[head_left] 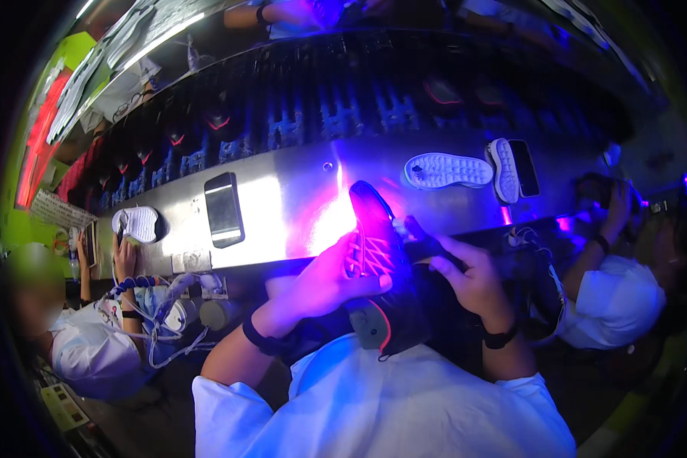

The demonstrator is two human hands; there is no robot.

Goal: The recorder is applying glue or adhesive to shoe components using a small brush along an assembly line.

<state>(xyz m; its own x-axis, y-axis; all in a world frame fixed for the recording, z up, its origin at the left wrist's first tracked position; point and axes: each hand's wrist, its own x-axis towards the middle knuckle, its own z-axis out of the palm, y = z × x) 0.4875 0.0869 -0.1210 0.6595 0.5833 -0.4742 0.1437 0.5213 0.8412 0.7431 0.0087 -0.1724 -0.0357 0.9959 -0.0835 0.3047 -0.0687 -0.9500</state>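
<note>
Shoe (pixel 387 263), dark, laces lit pink: right of the left hand (pixel 320 282), toe beyond its fingers, heel nearer the wearer. Left fingers: closed on the shoe's left side, thumb lying across below the laces. Right fingers: gripping a dark-handled tool (pixel 421 234), its pale tip close beside the shoe; contact cannot be told. Phone (pixel 224 210): beyond the left fingers, to their left. White sole (pixel 449 170): directly beyond the right hand (pixel 475 278).

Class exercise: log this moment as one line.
left hand: grips laced shoe | right hand: holds dark tool beside shoe, contact unclear | metal bench: white soles, phone
</note>
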